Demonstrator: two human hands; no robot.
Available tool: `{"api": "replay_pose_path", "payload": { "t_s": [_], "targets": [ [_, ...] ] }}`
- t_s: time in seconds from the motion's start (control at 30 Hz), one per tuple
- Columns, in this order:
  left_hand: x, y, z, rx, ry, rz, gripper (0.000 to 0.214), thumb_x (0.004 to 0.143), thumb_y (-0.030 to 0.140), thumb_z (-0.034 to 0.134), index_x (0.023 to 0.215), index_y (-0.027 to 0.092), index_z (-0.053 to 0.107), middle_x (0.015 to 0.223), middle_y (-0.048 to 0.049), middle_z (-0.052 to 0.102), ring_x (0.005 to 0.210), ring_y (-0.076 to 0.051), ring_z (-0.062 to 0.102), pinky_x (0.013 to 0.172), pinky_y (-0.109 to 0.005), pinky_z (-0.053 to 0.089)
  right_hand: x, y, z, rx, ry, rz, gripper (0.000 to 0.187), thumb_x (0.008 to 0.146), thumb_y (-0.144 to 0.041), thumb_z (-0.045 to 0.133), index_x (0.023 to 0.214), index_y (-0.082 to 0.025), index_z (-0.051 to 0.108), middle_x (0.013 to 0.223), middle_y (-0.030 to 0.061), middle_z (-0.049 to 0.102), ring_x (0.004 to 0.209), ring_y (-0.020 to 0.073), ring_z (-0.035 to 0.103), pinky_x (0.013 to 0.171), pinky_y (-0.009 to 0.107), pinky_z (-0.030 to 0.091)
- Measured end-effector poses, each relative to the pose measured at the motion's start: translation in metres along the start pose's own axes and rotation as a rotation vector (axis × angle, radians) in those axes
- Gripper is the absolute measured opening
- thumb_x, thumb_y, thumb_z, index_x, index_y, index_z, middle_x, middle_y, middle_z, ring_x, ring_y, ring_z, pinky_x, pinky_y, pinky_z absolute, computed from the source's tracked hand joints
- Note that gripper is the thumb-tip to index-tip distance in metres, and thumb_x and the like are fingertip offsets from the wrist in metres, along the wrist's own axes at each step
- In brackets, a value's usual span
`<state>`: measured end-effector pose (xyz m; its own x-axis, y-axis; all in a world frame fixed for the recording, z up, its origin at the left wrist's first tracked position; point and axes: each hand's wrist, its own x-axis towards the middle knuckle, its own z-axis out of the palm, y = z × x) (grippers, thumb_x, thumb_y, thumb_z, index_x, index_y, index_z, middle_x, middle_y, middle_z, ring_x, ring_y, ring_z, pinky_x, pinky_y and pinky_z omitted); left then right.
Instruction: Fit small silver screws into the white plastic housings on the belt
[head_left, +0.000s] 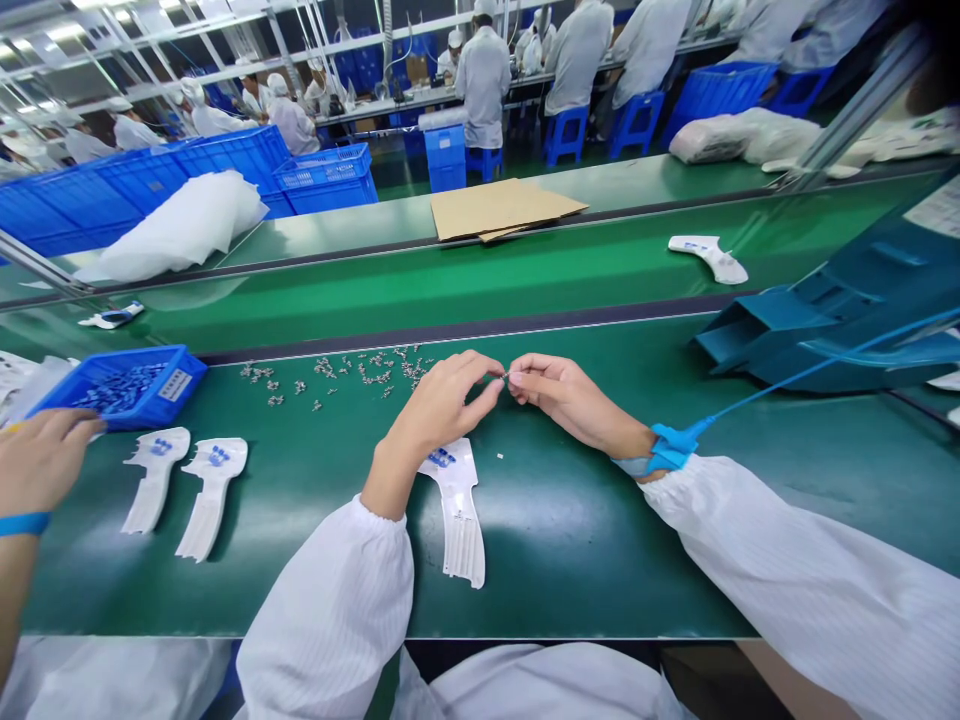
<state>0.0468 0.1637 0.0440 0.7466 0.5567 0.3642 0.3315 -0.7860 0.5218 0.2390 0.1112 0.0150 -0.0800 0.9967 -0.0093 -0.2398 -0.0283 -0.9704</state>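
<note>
My left hand (pixel 450 395) and my right hand (pixel 559 395) meet fingertip to fingertip above the green bench, both pinched. Between them shows a tiny metal part (pixel 505 376), mostly covered by the fingers, so its exact kind is unclear. Below my left hand lies a white plastic handle shell (pixel 463 525) with blue pieces in its wide end, partly hidden by that hand. Many small metal parts (pixel 375 372) are scattered on the bench to the left of my hands. A tiny white bit (pixel 500 456) lies right of the shell.
Two similar white shells (pixel 214 495) lie leftward, near a blue bin (pixel 180 385) of small blue pieces. A co-worker's hand (pixel 41 455) reaches to that bin. Teal holders (pixel 840 310) stand at right; a blue cord (pixel 817 350) runs from my right wrist. Behind is a green conveyor (pixel 360 290).
</note>
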Motion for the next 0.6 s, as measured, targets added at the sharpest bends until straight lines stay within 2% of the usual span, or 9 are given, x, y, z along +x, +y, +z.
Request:
{"api": "replay_pose_path", "payload": {
  "t_s": [0.1,0.23,0.4,0.5,0.6],
  "targets": [
    [0.0,0.001,0.003,0.028,0.005,-0.012,0.018,0.096,0.031,0.057,0.109,0.02,0.062,0.106,-0.0049,0.069,0.093,-0.02,0.062,0.087,-0.034,0.045,0.0,0.004,0.002,0.114,0.003,0.067,0.019,0.074,-0.036,0.079,0.079,-0.02,0.068,0.075,-0.0021,0.059,0.07,0.0129,0.053,0.067,0.027,0.042],
    [0.001,-0.001,0.007,0.022,0.021,-0.045,0.018,0.1,0.029,0.048,0.105,0.02,0.062,0.103,-0.006,0.068,0.097,-0.021,0.061,0.089,-0.036,0.042,0.0,0.007,0.005,0.113,0.026,0.043,0.019,0.076,-0.036,0.078,0.082,-0.021,0.068,0.078,-0.002,0.06,0.073,0.0134,0.055,0.068,0.027,0.044],
    [0.002,-0.001,0.01,-0.109,-0.005,-0.078,0.024,0.103,0.03,0.039,0.099,0.019,0.06,0.096,-0.0054,0.064,0.089,-0.019,0.057,0.083,-0.032,0.041,-0.003,0.007,0.009,-0.163,0.112,-0.189,0.018,0.082,-0.038,0.073,0.084,-0.022,0.065,0.077,-0.0015,0.062,0.073,0.0157,0.058,0.072,0.031,0.047],
    [0.002,0.002,0.011,-0.253,-0.034,-0.114,0.03,0.103,0.035,0.035,0.09,0.02,0.057,0.087,-0.0027,0.061,0.082,-0.017,0.056,0.08,-0.03,0.041,-0.006,0.004,0.01,-0.352,0.139,-0.328,0.014,0.089,-0.035,0.066,0.085,-0.023,0.061,0.081,0.0002,0.063,0.077,0.0181,0.061,0.077,0.034,0.049],
    [0.004,0.007,0.013,-0.426,-0.071,-0.171,0.036,0.103,0.04,0.031,0.081,0.021,0.052,0.08,-0.0008,0.057,0.076,-0.015,0.055,0.077,-0.029,0.043,-0.009,0.0,0.009,-0.586,0.19,-0.503,0.008,0.092,-0.029,0.061,0.086,-0.024,0.06,0.083,0.0013,0.063,0.076,0.0185,0.06,0.074,0.035,0.049]
  ]
}}
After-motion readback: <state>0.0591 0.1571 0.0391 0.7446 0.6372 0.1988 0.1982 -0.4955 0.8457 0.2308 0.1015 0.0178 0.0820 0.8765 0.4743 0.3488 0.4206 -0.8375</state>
